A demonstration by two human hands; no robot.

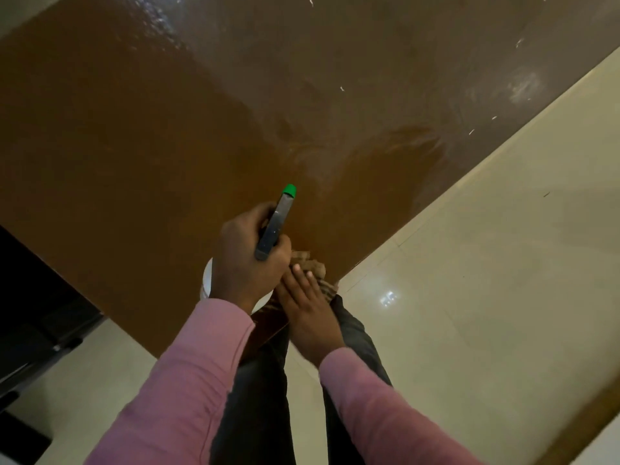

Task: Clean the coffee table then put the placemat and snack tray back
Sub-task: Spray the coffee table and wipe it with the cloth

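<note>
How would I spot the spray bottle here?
Go to the near corner of the glossy brown coffee table. There the left hand grips a white spray bottle with a dark head; only it has a bright green nozzle, unlike the brown cloth alongside.

Glossy cream floor tiles (486, 263) lie right of and below the fingers (302, 273). A white glare spot (389, 298) sits on the tiles near their right (shape blurred). Dark furniture (33, 297) stands well to their left. A brown edge (577, 427) runs far to their lower right.

Glossy brown coffee table (167, 129) with smeared streaks; woven checked cloth (310, 265); shiny pale floor tiles (486, 263).
</note>
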